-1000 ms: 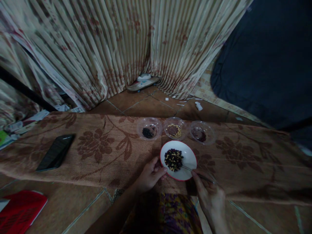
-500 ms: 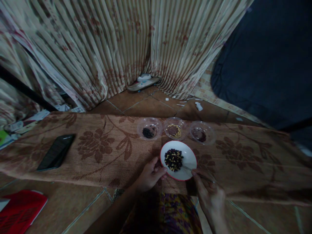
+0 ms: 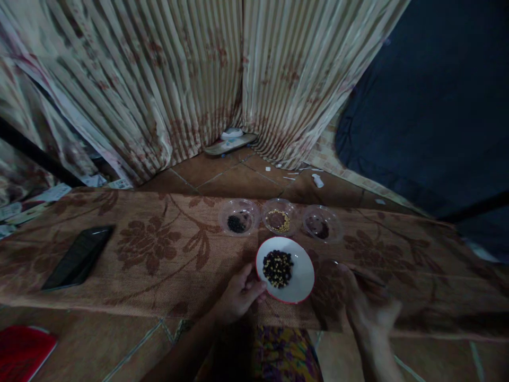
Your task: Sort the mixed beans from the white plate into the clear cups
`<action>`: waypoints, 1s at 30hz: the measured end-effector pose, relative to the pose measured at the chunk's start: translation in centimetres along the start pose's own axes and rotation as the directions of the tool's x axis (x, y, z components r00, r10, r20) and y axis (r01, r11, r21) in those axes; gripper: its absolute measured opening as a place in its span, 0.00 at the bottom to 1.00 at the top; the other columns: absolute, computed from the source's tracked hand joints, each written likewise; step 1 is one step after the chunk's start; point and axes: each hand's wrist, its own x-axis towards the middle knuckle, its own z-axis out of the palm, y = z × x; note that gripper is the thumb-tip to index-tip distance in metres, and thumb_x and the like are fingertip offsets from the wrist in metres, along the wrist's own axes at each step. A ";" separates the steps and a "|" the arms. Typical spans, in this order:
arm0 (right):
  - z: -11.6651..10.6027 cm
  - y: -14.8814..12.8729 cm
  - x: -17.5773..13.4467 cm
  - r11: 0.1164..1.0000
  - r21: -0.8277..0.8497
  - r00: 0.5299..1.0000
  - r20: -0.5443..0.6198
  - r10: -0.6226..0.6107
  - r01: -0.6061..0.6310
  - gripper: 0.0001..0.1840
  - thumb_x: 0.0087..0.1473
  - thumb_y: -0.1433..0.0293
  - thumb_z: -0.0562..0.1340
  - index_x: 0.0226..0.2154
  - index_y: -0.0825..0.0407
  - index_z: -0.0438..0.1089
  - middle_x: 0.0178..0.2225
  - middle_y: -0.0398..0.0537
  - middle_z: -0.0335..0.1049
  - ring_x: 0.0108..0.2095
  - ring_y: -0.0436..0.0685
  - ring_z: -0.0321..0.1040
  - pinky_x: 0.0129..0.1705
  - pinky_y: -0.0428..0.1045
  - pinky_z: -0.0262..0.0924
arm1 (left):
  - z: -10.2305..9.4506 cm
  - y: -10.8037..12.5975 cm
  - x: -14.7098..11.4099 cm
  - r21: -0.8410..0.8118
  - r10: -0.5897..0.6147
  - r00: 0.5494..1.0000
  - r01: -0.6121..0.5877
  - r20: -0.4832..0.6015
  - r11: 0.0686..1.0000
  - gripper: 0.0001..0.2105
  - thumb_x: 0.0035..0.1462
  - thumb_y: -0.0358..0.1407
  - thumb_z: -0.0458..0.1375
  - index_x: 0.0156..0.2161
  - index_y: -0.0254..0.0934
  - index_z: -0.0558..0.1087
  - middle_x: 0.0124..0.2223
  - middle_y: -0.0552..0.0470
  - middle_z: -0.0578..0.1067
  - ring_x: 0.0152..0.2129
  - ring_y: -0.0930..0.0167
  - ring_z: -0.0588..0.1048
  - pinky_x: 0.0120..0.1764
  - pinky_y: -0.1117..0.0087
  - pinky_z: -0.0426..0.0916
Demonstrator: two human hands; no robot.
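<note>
Pinching the white bowl (image 3: 304,271) by its rim with our left hand (image 3: 240,294), we grasped a slim utensil (image 3: 370,276) in our right hand (image 3: 371,305), apart from the bowl's right side. Such lopsided support could have tipped the bowl and spilled its mixed beans (image 3: 278,269); a wide swing of the utensil could have knocked the clear tubs (image 3: 248,212) just beyond the bowl. A phone (image 3: 77,259) lay on our cloth-covered tabletop (image 3: 170,281); behind, striped curtains (image 3: 199,79) hung to a dim, tiled floor (image 3: 222,180) beside a skateboard (image 3: 218,149).
</note>
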 end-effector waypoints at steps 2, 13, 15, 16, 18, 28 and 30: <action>0.6 0.2 2.3 0.995 0.007 0.993 -0.073 -0.095 0.096 0.20 0.40 0.53 0.70 0.26 0.55 0.75 0.28 0.53 0.77 0.30 0.60 0.73 0.39 0.56 0.68 | -0.1 -0.2 0.0 -0.001 0.012 1.000 -0.012 0.004 1.000 0.23 0.57 0.47 0.62 0.51 0.34 0.66 0.31 0.53 0.74 0.24 0.74 0.72 0.28 0.73 0.69; 1.8 2.0 5.1 0.991 0.021 0.983 -0.128 -0.131 0.134 0.19 0.43 0.55 0.69 0.27 0.56 0.76 0.30 0.55 0.77 0.33 0.61 0.73 0.43 0.58 0.67 | -0.2 -0.6 0.0 0.002 0.020 1.000 -0.020 0.008 1.000 0.23 0.58 0.46 0.61 0.53 0.34 0.66 0.31 0.52 0.73 0.25 0.72 0.72 0.29 0.72 0.69; 1.0 1.1 3.2 0.997 0.032 0.991 -0.111 -0.069 0.072 0.18 0.42 0.56 0.69 0.27 0.55 0.76 0.30 0.54 0.77 0.33 0.61 0.74 0.42 0.57 0.68 | -0.2 -0.5 0.0 0.003 0.013 1.000 -0.013 0.010 1.000 0.24 0.57 0.47 0.61 0.52 0.33 0.66 0.32 0.52 0.74 0.25 0.73 0.72 0.29 0.72 0.69; 0.6 0.7 2.2 0.999 0.023 0.997 -0.075 -0.020 0.022 0.18 0.41 0.56 0.70 0.26 0.55 0.76 0.30 0.53 0.77 0.33 0.61 0.74 0.41 0.56 0.68 | -0.2 -0.4 0.0 0.004 0.011 1.000 -0.011 0.009 1.000 0.24 0.57 0.47 0.61 0.52 0.33 0.66 0.31 0.53 0.74 0.25 0.73 0.72 0.29 0.72 0.69; -0.3 -0.1 0.3 0.997 -0.001 0.997 0.022 0.079 -0.079 0.17 0.38 0.57 0.71 0.26 0.54 0.77 0.29 0.52 0.78 0.32 0.62 0.75 0.38 0.55 0.69 | -0.1 -0.2 0.0 0.015 0.008 1.000 -0.008 0.004 1.000 0.23 0.57 0.47 0.61 0.51 0.34 0.67 0.30 0.53 0.73 0.24 0.73 0.72 0.28 0.73 0.69; -1.4 1.6 -4.7 0.985 -0.082 0.911 0.376 0.171 -0.151 0.18 0.43 0.54 0.69 0.28 0.52 0.79 0.34 0.53 0.79 0.38 0.62 0.76 0.41 0.54 0.71 | -0.2 -0.3 0.0 0.027 -0.001 1.000 0.001 0.014 1.000 0.22 0.58 0.46 0.61 0.52 0.35 0.66 0.30 0.54 0.73 0.26 0.72 0.73 0.30 0.72 0.70; -1.3 1.7 -4.8 0.986 -0.097 0.907 0.387 0.165 -0.138 0.19 0.43 0.53 0.68 0.29 0.52 0.79 0.35 0.54 0.79 0.39 0.63 0.75 0.42 0.55 0.71 | -0.2 -0.3 0.0 0.039 -0.001 1.000 0.000 0.014 0.999 0.21 0.58 0.46 0.61 0.52 0.34 0.67 0.30 0.54 0.73 0.26 0.72 0.73 0.30 0.71 0.70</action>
